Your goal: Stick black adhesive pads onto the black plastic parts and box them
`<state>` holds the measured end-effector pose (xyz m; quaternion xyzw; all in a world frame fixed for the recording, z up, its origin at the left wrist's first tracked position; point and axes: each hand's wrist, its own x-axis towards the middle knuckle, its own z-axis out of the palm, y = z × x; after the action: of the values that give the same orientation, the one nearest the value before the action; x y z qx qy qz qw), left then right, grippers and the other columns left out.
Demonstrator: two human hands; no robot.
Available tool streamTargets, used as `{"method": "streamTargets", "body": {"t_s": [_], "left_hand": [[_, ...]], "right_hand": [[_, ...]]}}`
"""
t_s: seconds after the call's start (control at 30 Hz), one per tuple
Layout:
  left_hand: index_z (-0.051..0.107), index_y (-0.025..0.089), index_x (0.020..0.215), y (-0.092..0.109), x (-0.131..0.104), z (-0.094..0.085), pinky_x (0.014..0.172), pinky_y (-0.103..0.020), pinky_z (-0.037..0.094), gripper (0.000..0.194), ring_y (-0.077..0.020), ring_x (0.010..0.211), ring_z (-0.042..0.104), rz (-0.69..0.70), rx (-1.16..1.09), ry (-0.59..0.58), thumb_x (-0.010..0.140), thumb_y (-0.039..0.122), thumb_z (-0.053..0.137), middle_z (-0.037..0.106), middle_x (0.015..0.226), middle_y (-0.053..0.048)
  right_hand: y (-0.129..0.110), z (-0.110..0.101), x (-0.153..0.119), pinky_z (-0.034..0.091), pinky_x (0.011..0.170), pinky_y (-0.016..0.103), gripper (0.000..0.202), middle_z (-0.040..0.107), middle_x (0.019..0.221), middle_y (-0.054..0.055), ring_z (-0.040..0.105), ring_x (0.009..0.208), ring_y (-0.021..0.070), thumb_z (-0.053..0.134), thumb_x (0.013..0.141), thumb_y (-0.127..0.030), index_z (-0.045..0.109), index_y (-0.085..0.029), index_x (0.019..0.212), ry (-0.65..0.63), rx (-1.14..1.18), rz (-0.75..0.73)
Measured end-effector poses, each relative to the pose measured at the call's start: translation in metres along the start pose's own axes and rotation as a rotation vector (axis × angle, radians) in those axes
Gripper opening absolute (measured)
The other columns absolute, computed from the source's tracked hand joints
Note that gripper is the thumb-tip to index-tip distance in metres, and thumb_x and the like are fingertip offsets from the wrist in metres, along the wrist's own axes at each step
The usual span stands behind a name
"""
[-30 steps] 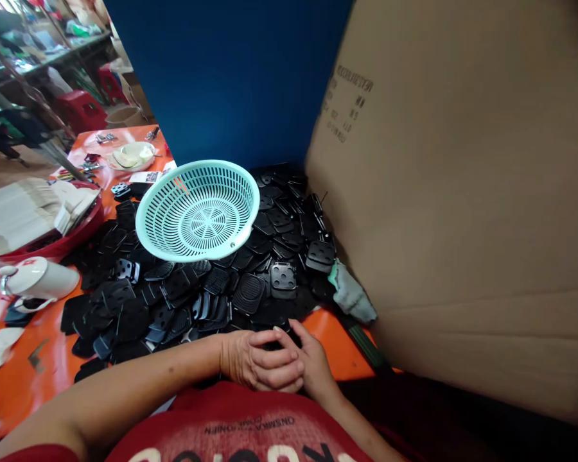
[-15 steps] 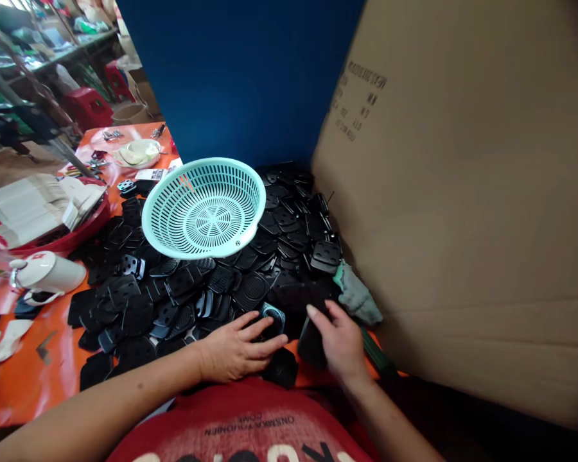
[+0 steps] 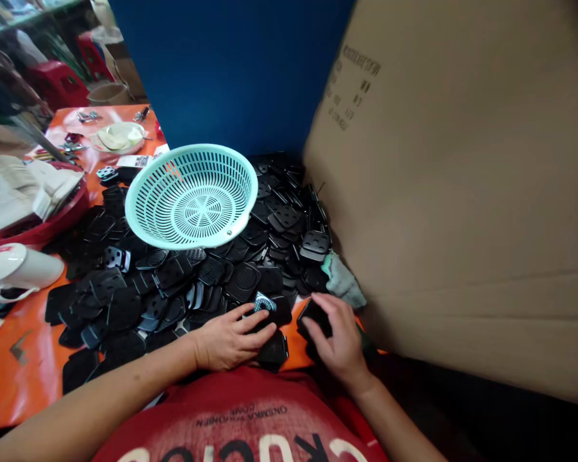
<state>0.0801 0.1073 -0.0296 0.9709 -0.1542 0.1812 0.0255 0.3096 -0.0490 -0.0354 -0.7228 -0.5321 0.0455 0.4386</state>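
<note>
A thick spread of flat black pieces (image 3: 124, 308) with rounded corners covers much of the orange tabletop; some are ribbed, others show holes. My left hand (image 3: 234, 337) lies over the near edge of the pile, fingers apart and resting on black pieces. Just beyond its fingertips is a piece with a light checkered top (image 3: 264, 303). Below the fingers lies another dark piece (image 3: 273, 351). My right hand (image 3: 340, 340) holds a small black piece (image 3: 314, 318) between thumb and fingers above bare orange surface; its far side is hidden by the hand.
A pale turquoise basket (image 3: 135, 215) sits on the pile. Tall cardboard (image 3: 438, 192) walls the right side, a blue panel (image 3: 231, 70) the back. A grey-green cloth (image 3: 345, 282) lies by the cardboard. At left are a white lidded mug (image 3: 31, 266) and a red basin (image 3: 72, 208).
My right hand has tilted and curled round its black piece, which now lies turned differently. The dark piece beneath my left hand has shifted. The whole view has moved slightly.
</note>
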Motion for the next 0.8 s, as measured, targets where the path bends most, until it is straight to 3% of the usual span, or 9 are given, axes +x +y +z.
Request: {"method": "streamTargets", "body": {"t_s": [0.1, 0.23, 0.47, 0.57, 0.67, 0.73, 0.8], "left_hand": [[0.073, 0.019, 0.101, -0.001, 0.002, 0.0, 0.109, -0.054, 0.038, 0.021, -0.0345, 0.126, 0.051, 0.027, -0.013, 0.037, 0.092, 0.027, 0.056, 0.063, 0.131, -0.006], [0.073, 0.019, 0.093, -0.003, 0.002, 0.0, 0.105, -0.052, 0.043, 0.016, -0.0322, 0.12, 0.056, 0.069, -0.055, 0.057, 0.09, 0.023, 0.058, 0.067, 0.122, -0.005], [0.07, 0.018, 0.085, -0.002, 0.001, -0.001, 0.106, -0.047, 0.043, 0.017, -0.0261, 0.111, 0.059, 0.071, -0.062, 0.079, 0.09, 0.019, 0.054, 0.069, 0.11, -0.008], [0.069, 0.017, 0.088, -0.001, 0.001, -0.002, 0.103, -0.045, 0.044, 0.018, -0.0254, 0.107, 0.06, 0.066, -0.049, 0.05, 0.091, 0.02, 0.052, 0.069, 0.106, -0.009], [0.068, 0.016, 0.091, -0.002, 0.001, -0.002, 0.1, -0.042, 0.046, 0.017, -0.0245, 0.102, 0.061, 0.049, -0.032, 0.023, 0.091, 0.021, 0.052, 0.069, 0.102, -0.009], [0.068, 0.016, 0.092, -0.003, 0.002, -0.002, 0.099, -0.041, 0.047, 0.016, -0.0242, 0.101, 0.062, 0.037, -0.023, 0.025, 0.091, 0.023, 0.053, 0.069, 0.102, -0.009], [0.068, 0.016, 0.091, -0.003, 0.003, -0.002, 0.099, -0.04, 0.047, 0.017, -0.0239, 0.1, 0.062, 0.031, -0.016, 0.027, 0.092, 0.024, 0.053, 0.069, 0.101, -0.009]], "right_hand": [[0.012, 0.006, -0.053, 0.046, 0.092, 0.068, 0.058, 0.054, 0.132, 0.014, 0.052, 0.12, 0.0441, 0.07, 0.082, -0.055, 0.057, -0.031, 0.133, -0.05, -0.242, 0.017], [0.016, 0.017, -0.058, 0.049, 0.088, 0.063, 0.065, 0.056, 0.125, 0.014, 0.054, 0.114, 0.0423, 0.064, 0.084, -0.06, 0.049, -0.032, 0.141, -0.136, -0.441, 0.013], [0.007, 0.003, -0.025, 0.055, 0.077, 0.049, 0.062, 0.058, 0.096, 0.014, 0.058, 0.089, 0.0337, 0.07, 0.079, -0.053, 0.06, -0.017, 0.129, -0.325, -0.436, -0.064], [-0.001, -0.011, -0.015, 0.056, 0.079, 0.047, 0.058, 0.059, 0.099, 0.013, 0.059, 0.091, 0.0324, 0.073, 0.075, -0.045, 0.061, -0.018, 0.126, -0.382, -0.367, -0.101], [-0.016, -0.021, 0.016, 0.055, 0.082, 0.043, 0.056, 0.058, 0.104, 0.011, 0.058, 0.095, 0.0287, 0.072, 0.078, -0.04, 0.058, -0.02, 0.128, -0.441, -0.261, -0.143], [-0.029, -0.022, 0.053, 0.055, 0.081, 0.043, 0.059, 0.056, 0.104, 0.01, 0.057, 0.094, 0.0278, 0.072, 0.078, -0.045, 0.058, -0.019, 0.129, -0.384, -0.218, -0.273], [-0.042, -0.02, 0.094, 0.05, 0.09, 0.05, 0.059, 0.054, 0.11, 0.012, 0.054, 0.104, 0.0312, 0.07, 0.082, -0.045, 0.055, -0.02, 0.134, -0.176, -0.265, -0.434]]}}
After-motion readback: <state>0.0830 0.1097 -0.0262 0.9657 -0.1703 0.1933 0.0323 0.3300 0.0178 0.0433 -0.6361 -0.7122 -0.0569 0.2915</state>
